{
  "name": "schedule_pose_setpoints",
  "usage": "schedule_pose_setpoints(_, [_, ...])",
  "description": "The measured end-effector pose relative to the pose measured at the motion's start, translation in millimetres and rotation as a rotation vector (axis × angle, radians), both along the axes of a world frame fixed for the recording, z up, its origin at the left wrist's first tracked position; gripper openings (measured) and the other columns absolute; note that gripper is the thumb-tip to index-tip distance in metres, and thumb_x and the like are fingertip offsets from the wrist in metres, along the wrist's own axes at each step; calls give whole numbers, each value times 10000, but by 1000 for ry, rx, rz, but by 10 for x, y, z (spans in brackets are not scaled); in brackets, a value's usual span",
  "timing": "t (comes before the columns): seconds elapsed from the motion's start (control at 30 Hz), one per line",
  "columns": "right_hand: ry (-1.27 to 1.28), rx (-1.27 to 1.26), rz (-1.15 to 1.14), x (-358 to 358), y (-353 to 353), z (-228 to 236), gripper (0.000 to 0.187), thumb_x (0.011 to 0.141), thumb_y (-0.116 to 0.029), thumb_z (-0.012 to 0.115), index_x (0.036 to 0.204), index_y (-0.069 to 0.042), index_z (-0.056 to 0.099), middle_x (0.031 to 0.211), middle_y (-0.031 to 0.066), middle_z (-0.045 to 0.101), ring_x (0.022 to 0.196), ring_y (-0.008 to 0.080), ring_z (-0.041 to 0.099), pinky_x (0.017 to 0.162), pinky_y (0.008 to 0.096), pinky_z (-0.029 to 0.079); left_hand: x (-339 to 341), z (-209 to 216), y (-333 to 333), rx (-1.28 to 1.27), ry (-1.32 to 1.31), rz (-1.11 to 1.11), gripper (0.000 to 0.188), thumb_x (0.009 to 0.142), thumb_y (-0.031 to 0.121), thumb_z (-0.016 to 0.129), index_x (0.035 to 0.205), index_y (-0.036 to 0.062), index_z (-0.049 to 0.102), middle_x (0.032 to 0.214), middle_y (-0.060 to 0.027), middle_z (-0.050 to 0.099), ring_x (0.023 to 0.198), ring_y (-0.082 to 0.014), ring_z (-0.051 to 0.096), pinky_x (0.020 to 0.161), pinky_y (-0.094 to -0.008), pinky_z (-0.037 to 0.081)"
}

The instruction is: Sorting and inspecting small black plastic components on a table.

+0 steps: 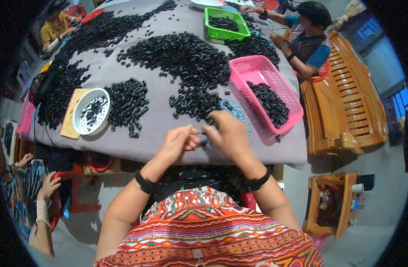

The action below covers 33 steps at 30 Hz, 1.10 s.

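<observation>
- Grey cloth [161,102] is covering the table in the head view; black pieces [181,58] are lying over it in broad heaps, the nearest heap sitting just beyond the hands.
- Left hand [177,141]: hovering over the cloth near the front edge, fingers bending inward with the thumb lying close to them. Whether it is gripping a piece, I cannot tell.
- Right hand [230,135]: hovering just beside the left, blurring in outline, thumb and forefinger standing apart at the edge of the nearest heap. Its grip, if any, I cannot tell.
- Dark item [203,141]: showing between the hands, too blurred for identifying.
- Blue strips [235,109]: lying loose between the nearest heap and the pink basket [257,73].
- Pink basket: standing right of the right hand, holding pieces mostly in its nearer part.
- Green basket [227,34]: standing farther back, also holding pieces.
- White bowl [90,128]: resting at the left, overlapping a tan book [69,122] and holding some pieces.
- Wristbands [146,182]: encircling both wrists, black.
- Co-worker [313,46]: sitting at the right side, beside a wooden bench [344,84].
</observation>
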State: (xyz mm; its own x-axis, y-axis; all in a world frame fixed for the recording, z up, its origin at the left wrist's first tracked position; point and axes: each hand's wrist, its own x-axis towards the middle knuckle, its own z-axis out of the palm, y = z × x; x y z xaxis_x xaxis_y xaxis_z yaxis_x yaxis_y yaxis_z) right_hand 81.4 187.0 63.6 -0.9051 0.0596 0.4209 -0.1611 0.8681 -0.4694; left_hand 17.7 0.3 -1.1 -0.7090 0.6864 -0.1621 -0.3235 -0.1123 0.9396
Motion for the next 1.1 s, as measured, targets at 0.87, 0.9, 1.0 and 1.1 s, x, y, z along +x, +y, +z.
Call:
schedule_pose_setpoints(0.87, [-359,-18,713,1632,-110,2958,366,951,-395,604,1171,-112,530,1081,72,642,946,300,645,847,404,557,46,587,-239,12,189,169,240,1009,172,564,1169,12,646,957,-59,699,809,-89,627,742,-239,522])
schedule_pose_setpoints(0.9, [-495,-222,482,1812,-102,2986,364,948,-392,606,1142,-89,552,1035,62,634,933,259,642,823,342,548,108,786,-256,46,298,200,230,1007,158,568,1167,15,648,967,-57,700,831,-88,628,740,-239,517])
schedule_pose_setpoints(1.0, [-395,-183,586,1791,14,2968,312,949,-340,605,1096,-64,590,979,35,619,927,185,635,806,273,533,330,1513,-364,110,488,260,259,994,74,550,1223,-36,602,1102,-102,666,1004,-147,657,829,-280,540])
schedule_pose_setpoints(1.1, [-789,-1123,1206,2222,647,2145,216,880,-230,618,966,-32,633,914,86,663,863,174,653,742,294,542,501,1885,-588,266,730,343,325,964,124,600,1246,-38,581,1055,-148,662,896,-177,658,793,-292,541])
